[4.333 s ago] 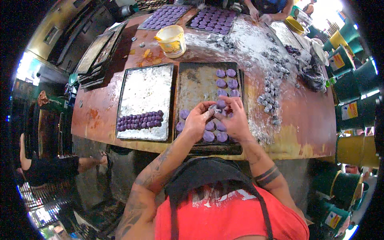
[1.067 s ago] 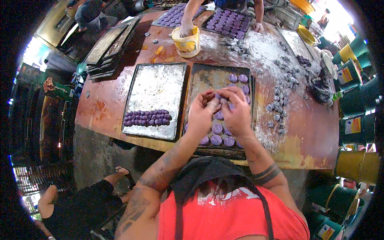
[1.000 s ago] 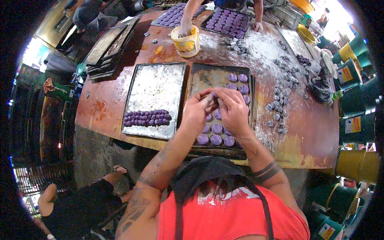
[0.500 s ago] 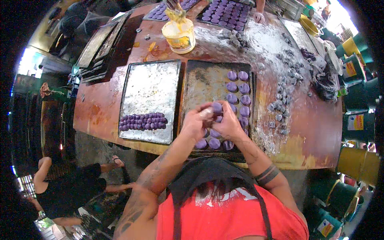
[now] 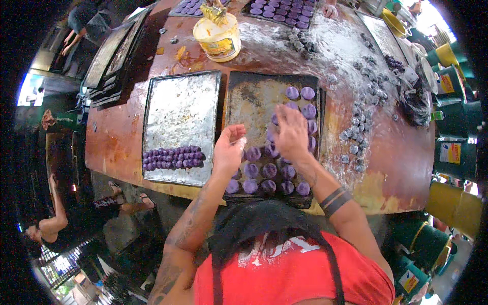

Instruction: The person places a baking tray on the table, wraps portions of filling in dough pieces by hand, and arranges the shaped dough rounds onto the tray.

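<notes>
My right hand (image 5: 291, 133) is over the right-hand baking tray (image 5: 244, 96), its fingers stretched out and slightly blurred among flattened purple dough pieces (image 5: 250, 170). One purple disc (image 5: 274, 118) lies right beside its fingertips; whether they touch it is hard to tell. My left hand (image 5: 230, 150) hovers above the left edge of the same tray, fingers loosely curved and apart, nothing in it. Discs stand in rows along the tray's right side and near end, some hidden under my right hand. On the left-hand tray (image 5: 180, 109), small dark purple dough balls (image 5: 175, 157) sit in a tight block.
A yellow-smeared tub (image 5: 217, 43) with a brush stands beyond the trays. Floured dough balls (image 5: 358, 119) are scattered at right. Stacked trays (image 5: 114, 56) lie at the far left, a filled tray (image 5: 284, 11) at the back. Green bins (image 5: 450, 152) line the right; other people are nearby.
My hands have parted: the purple dough they held together is no longer between them. The right hand reached forward over the tray, the left drew away left. The view shifted slightly.
</notes>
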